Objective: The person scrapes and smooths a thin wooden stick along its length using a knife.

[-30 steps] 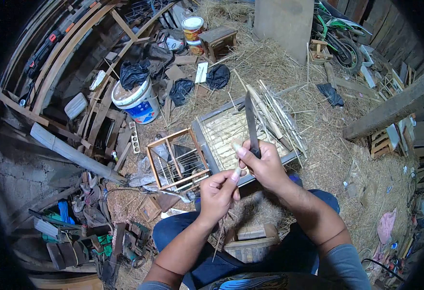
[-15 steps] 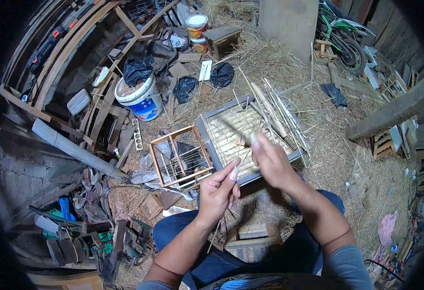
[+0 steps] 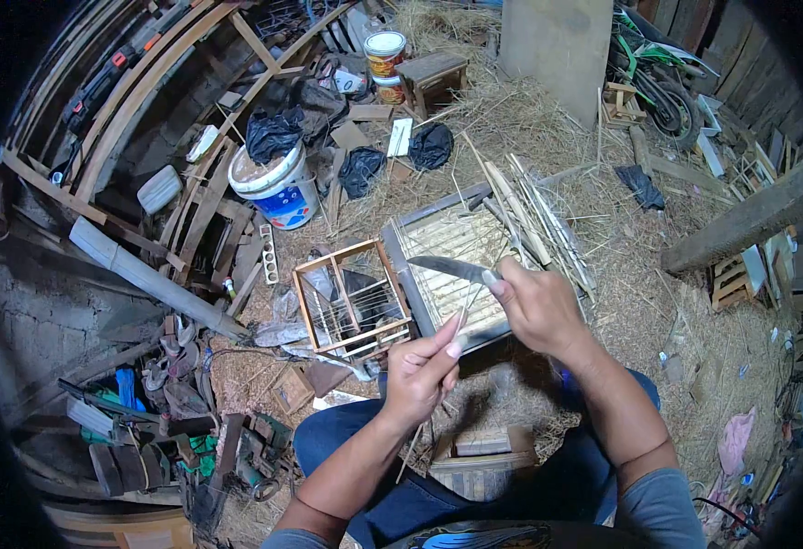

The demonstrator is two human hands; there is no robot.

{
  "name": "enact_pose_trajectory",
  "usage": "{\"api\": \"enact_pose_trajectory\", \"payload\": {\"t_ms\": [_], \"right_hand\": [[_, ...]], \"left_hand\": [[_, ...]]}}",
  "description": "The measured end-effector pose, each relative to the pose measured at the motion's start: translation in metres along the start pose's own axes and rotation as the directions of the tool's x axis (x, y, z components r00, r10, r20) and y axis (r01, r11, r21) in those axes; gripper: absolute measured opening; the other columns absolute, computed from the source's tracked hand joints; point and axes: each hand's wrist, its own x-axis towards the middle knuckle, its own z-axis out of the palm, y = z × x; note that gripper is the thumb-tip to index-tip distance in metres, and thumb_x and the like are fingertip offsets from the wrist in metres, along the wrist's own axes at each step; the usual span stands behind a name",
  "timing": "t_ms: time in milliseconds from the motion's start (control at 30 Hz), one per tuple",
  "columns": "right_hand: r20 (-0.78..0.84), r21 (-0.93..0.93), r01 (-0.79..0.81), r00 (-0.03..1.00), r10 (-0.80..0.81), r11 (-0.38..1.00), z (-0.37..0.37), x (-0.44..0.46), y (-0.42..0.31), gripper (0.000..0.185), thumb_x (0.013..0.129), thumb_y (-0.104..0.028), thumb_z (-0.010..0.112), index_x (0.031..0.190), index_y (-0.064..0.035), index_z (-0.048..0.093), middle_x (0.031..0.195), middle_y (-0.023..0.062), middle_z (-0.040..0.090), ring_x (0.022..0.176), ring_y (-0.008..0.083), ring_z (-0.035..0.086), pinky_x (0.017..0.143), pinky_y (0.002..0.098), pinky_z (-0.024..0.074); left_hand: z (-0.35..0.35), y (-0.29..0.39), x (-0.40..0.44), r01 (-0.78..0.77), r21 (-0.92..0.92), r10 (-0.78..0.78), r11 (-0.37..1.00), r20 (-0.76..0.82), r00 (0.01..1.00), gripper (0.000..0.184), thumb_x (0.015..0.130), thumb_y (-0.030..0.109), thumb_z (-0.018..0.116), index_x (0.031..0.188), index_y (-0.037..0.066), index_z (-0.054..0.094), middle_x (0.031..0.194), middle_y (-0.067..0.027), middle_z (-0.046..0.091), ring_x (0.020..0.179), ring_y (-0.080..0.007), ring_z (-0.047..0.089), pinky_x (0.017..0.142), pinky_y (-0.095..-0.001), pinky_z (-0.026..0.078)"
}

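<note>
My right hand (image 3: 540, 306) is closed round the handle of a dark knife (image 3: 447, 266), whose blade points left over a framed tray of slats (image 3: 405, 277). Below and left of it, my left hand (image 3: 420, 377) pinches a thin strip (image 3: 467, 307) that rises toward the blade near my right thumb. The strip's lower end hangs beneath my left hand. A small wooden frame with thin bars (image 3: 305, 308) sits to the left of the tray. Split sticks (image 3: 522, 212) lie across the tray's right side.
A white bucket (image 3: 278, 189) with a black bag stands at the upper left, near a small wooden stool (image 3: 431, 66). A thick wooden post (image 3: 749, 215) slants in at the right. A bamboo pole (image 3: 150, 277) leans at the left. Straw covers the floor.
The knife has swung from upright to pointing left, with my right hand turned over. My left hand still holds the strip. The whole view has shifted slightly.
</note>
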Motion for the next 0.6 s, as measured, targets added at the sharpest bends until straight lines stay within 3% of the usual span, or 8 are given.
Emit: {"api": "enact_pose_trajectory", "payload": {"t_ms": [67,133,200,300,333,433,533,600], "right_hand": [[0.04,-0.013,0.052,0.998,-0.052,0.999,0.001,-0.002,0.0,0.023,0.1,-0.033,0.051,0.09,-0.0128,0.055,0.057,0.0088,0.058,0.049,0.0295,0.061,0.041,0.0439,0.0424],[0.15,0.085,0.121,0.98,-0.133,0.989,0.003,-0.013,-0.021,0.022,0.1,-0.031,0.051,0.092,-0.0114,0.056,0.054,0.0073,0.056,0.044,0.0297,0.058,0.039,0.0427,0.0414],[0.061,0.184,0.156,0.984,-0.17,0.97,0.009,-0.015,-0.028,0.022,0.1,-0.031,0.052,0.094,-0.0104,0.056,0.052,0.0086,0.056,0.043,0.0301,0.058,0.039,0.043,0.0421],[0.046,0.102,0.221,0.973,-0.227,0.97,0.009,-0.012,-0.02,0.024,0.101,-0.032,0.05,0.097,-0.0095,0.057,0.052,0.0099,0.057,0.044,0.0302,0.058,0.04,0.0435,0.0434],[0.046,0.102,0.222,0.973,-0.227,0.97,0.01,-0.011,-0.014,0.024,0.101,-0.032,0.05,0.097,-0.0095,0.057,0.052,0.0099,0.057,0.044,0.0302,0.058,0.04,0.0435,0.0434],[0.024,0.013,0.012,1.0,-0.012,1.0,-0.003,0.003,0.005,0.029,0.102,-0.035,0.048,0.094,-0.0086,0.056,0.052,0.0094,0.056,0.042,0.0296,0.057,0.039,0.044,0.0417],[0.04,0.03,0.095,0.995,-0.096,0.995,0.006,-0.002,-0.001,0.029,0.102,-0.035,0.049,0.092,-0.0087,0.055,0.052,0.01,0.056,0.042,0.0297,0.056,0.039,0.0438,0.0414],[0.108,0.055,0.094,0.989,-0.1,0.994,0.004,-0.011,-0.017,0.027,0.101,-0.033,0.051,0.09,-0.0086,0.053,0.054,0.0111,0.058,0.044,0.0306,0.059,0.041,0.0441,0.0431]], "left_hand": [[0.0,-0.003,0.001,-0.009,-0.021,0.009,1.0,0.014,1.0,0.033,0.101,0.012,0.057,0.132,0.0,0.061,0.06,0.001,0.055,0.048,-0.005,0.046,0.044,-0.0209,0.034],[-0.009,-0.008,0.004,0.032,-0.03,-0.031,0.999,0.03,0.999,0.031,0.101,0.013,0.057,0.129,0.0,0.063,0.06,0.001,0.054,0.048,-0.0052,0.046,0.044,-0.0214,0.034],[-0.013,-0.004,0.002,0.061,-0.034,-0.06,0.998,0.025,0.998,0.032,0.101,0.012,0.057,0.13,0.0,0.063,0.06,0.0007,0.054,0.048,-0.0051,0.045,0.044,-0.0214,0.034],[-0.014,-0.004,0.004,0.08,-0.099,-0.075,0.992,0.048,0.996,0.034,0.102,0.012,0.057,0.132,-0.001,0.06,0.06,0.0004,0.054,0.046,-0.0049,0.043,0.043,-0.0216,0.034],[-0.014,-0.003,0.004,0.082,-0.152,-0.072,0.985,0.07,0.995,0.035,0.102,0.012,0.056,0.134,-0.002,0.058,0.059,0.0004,0.054,0.046,-0.0048,0.043,0.043,-0.0218,0.033],[-0.008,0.011,0.002,0.105,-0.136,-0.087,0.985,0.132,0.987,0.039,0.102,0.013,0.056,0.138,-0.001,0.054,0.058,0.0001,0.053,0.045,-0.0048,0.042,0.042,-0.0217,0.033],[-0.004,0.01,0.004,0.116,-0.131,-0.108,0.985,0.064,0.992,0.037,0.102,0.011,0.053,0.135,-0.005,0.055,0.052,-0.0006,0.048,0.036,-0.0076,0.037,0.038,-0.0234,0.034],[-0.006,0.014,0.005,0.135,-0.093,-0.125,0.986,0.109,0.986,0.039,0.102,0.012,0.052,0.137,-0.006,0.053,0.052,-0.0011,0.048,0.036,-0.0075,0.037,0.038,-0.0233,0.033]]}}
